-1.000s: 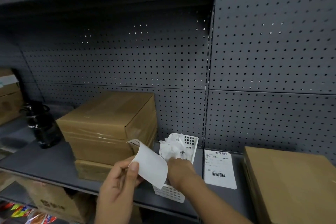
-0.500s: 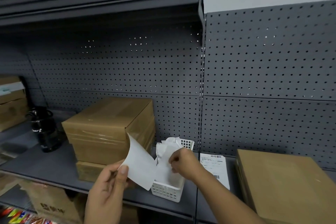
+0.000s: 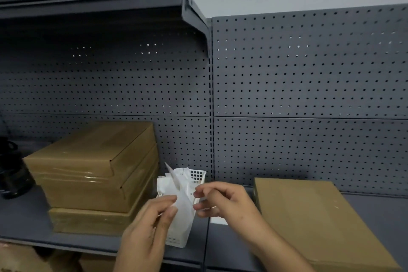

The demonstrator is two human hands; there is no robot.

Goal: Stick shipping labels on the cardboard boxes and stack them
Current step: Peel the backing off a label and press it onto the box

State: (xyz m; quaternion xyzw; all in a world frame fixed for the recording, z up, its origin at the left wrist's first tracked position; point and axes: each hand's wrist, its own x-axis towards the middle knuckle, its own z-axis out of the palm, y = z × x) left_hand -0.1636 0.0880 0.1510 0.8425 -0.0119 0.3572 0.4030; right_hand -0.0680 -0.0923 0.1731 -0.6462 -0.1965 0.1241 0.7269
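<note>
My left hand (image 3: 150,227) pinches a white label sheet (image 3: 183,207) in front of the white plastic basket (image 3: 198,175) full of crumpled backing paper. My right hand (image 3: 223,202) has curled fingertips at the sheet's right edge; whether they pinch it is unclear. A stack of taped cardboard boxes (image 3: 88,172) stands to the left on a flatter box (image 3: 88,221). A flat cardboard box (image 3: 309,216) lies to the right. Under my right hand, a corner of another label (image 3: 218,220) shows on the shelf.
Everything sits on a grey metal shelf (image 3: 24,221) backed by perforated panels (image 3: 309,84). A black jar-like object (image 3: 11,174) stands at the far left. Another shelf (image 3: 110,9) overhangs the left half. More cardboard boxes (image 3: 22,258) lie below the shelf edge.
My right hand has come back from the basket to the sheet's edge. My left hand has brought the sheet up in front of the basket. The view has tilted up and right.
</note>
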